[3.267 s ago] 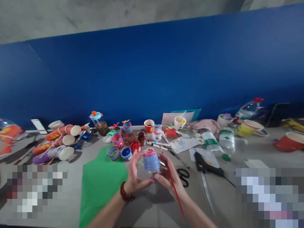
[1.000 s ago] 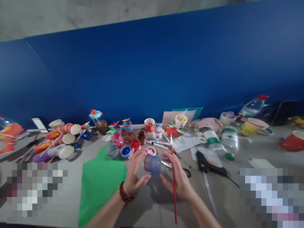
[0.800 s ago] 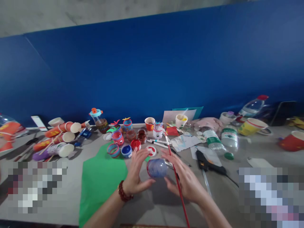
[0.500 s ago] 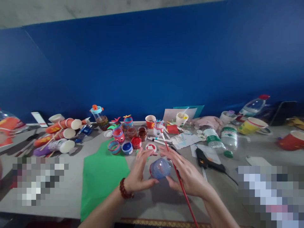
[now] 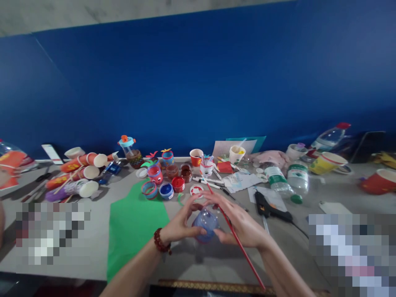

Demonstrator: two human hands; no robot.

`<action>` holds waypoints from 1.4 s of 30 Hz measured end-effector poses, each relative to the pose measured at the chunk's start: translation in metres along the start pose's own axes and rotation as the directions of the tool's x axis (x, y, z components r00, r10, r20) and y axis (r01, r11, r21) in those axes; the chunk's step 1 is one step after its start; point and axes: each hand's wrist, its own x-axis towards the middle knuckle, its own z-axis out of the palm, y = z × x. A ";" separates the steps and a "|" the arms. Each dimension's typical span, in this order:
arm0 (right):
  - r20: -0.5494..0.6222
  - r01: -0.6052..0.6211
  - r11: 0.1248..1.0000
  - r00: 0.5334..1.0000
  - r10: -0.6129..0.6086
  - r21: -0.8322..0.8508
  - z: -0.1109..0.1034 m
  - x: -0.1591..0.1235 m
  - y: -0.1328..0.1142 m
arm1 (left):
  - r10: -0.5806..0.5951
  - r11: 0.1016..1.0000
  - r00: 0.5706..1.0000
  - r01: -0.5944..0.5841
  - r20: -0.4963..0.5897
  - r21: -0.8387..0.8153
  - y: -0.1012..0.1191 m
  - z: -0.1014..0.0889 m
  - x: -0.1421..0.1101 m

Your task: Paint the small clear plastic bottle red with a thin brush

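Observation:
Between my two hands is a clear bluish plastic piece (image 5: 207, 222), rounded like the cut end of a bottle. My left hand (image 5: 182, 225), with a beaded bracelet at the wrist, curls around its left side, the thumb pressed on the front. My right hand (image 5: 241, 222) carries a long red paintbrush (image 5: 238, 241) slanting across it, handle toward me. Its thumb and fingers also close around the right side of the plastic piece. Just beyond my hands stand open jars of blue paint (image 5: 166, 190) and red paint (image 5: 178, 184).
A green sheet (image 5: 133, 227) lies left of my hands. On the right are a black glue gun (image 5: 270, 209) and plastic bottles (image 5: 276, 179). Decorated paper cups (image 5: 80, 165) lie at far left. Behind the table rises a blue wall (image 5: 198, 82).
My fingers have closed in on the plastic piece, which has shifted slightly left and tilted. The left thumb now overlaps its front. The brush handle has swung a little to the right.

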 end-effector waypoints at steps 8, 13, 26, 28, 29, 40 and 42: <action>-0.254 -0.077 0.970 0.958 0.136 0.229 0.016 -0.013 0.019 | -0.151 0.948 0.976 0.099 -0.154 -0.301 0.008 0.007 0.006; -0.568 0.097 0.831 0.773 0.283 0.547 0.024 -0.012 0.028 | -0.245 0.887 0.915 0.078 -0.320 -0.455 0.015 0.012 0.013; -0.405 0.069 0.468 0.621 0.671 0.881 0.027 -0.010 0.032 | -0.347 0.833 0.834 0.064 -0.429 -0.549 0.003 0.014 0.021; -0.398 0.052 0.469 0.617 0.679 0.882 0.026 -0.010 0.032 | -0.349 0.826 0.838 0.065 -0.419 -0.559 0.000 0.014 0.021; -0.395 0.049 0.470 0.620 0.677 0.882 0.026 -0.009 0.032 | -0.343 0.826 0.843 0.061 -0.415 -0.560 -0.002 0.014 0.021; -0.400 -0.026 0.533 0.632 0.664 0.846 0.019 -0.004 0.035 | -0.277 0.812 0.884 0.004 -0.378 -0.584 -0.003 0.018 0.022; -0.413 -0.086 0.580 0.618 0.669 0.810 0.013 0.001 0.033 | -0.281 0.799 0.892 0.013 -0.353 -0.602 -0.003 0.017 0.021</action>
